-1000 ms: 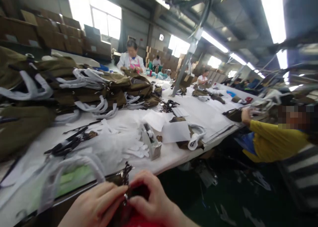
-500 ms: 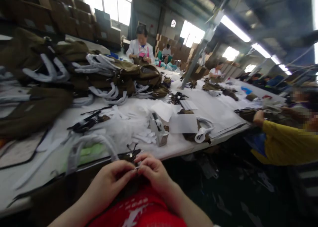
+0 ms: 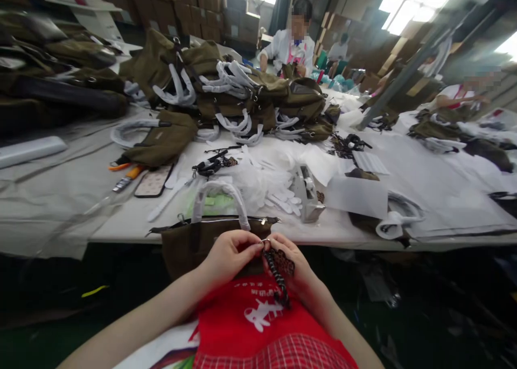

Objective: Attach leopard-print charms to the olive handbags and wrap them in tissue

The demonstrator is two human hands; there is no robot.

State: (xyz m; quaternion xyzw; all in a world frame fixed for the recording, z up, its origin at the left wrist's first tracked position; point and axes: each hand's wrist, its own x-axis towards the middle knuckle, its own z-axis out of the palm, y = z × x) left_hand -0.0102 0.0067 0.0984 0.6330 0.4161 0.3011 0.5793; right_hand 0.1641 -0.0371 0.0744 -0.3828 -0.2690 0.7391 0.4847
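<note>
Left hand (image 3: 236,250): thumb and fingertips pinched narrow at a small metal ring (image 3: 265,241). Right hand (image 3: 298,266): fingers likewise drawn close at the same ring, meeting the left hand. Braided cord (image 3: 277,274), dark with pale flecks: hangs below the ring in front of the red apron (image 3: 234,320). Leopard-print piece (image 3: 285,261): beside the cord, against the right hand; its fastening cannot be made out.

Olive handbag (image 3: 181,248): one, upright at the near table edge, just beyond the hands, partly behind the left; zip along the top, handle (image 3: 222,187) wrapped in white.

On the table (image 3: 100,218), beyond the bag: clear plastic wrapping (image 3: 250,183), loose; dark straps (image 3: 210,165), small heap, far side of the wrapping. To the left: patterned phone-like item (image 3: 153,181), orange-handled cutter (image 3: 131,176), single olive bag (image 3: 165,140). To the right: tape dispenser (image 3: 306,194), white sheet (image 3: 356,195).

Farther: stacked olive bags (image 3: 258,102), handles wrapped in white. Far side: one co-worker (image 3: 285,51), in white and pink.
</note>
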